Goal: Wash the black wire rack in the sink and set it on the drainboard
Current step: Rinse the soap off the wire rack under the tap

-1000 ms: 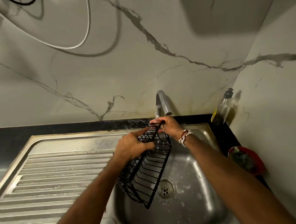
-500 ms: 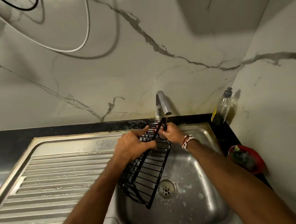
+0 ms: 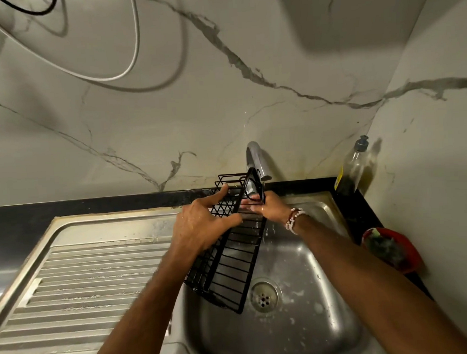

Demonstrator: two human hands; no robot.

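While tilted over sink [image 3: 302,322], upper end at tap [image 3: 257,159]: gripping rack [image 3: 231,261] with left hand [image 3: 200,227], fingers curled round side; clasping upper end with right hand [image 3: 269,207], fingers curled.

Left hand [image 3: 200,227] and right hand [image 3: 269,208] grip the black wire rack [image 3: 231,269], tilted over the sink [image 3: 314,294]. Tap [image 3: 255,159] at twelve o'clock, drainboard [image 3: 91,279] at nine.

one head-worn wide view, looking forward and down, close over the sink [image 3: 327,293], marble wall [image 3: 169,112] filling the top.
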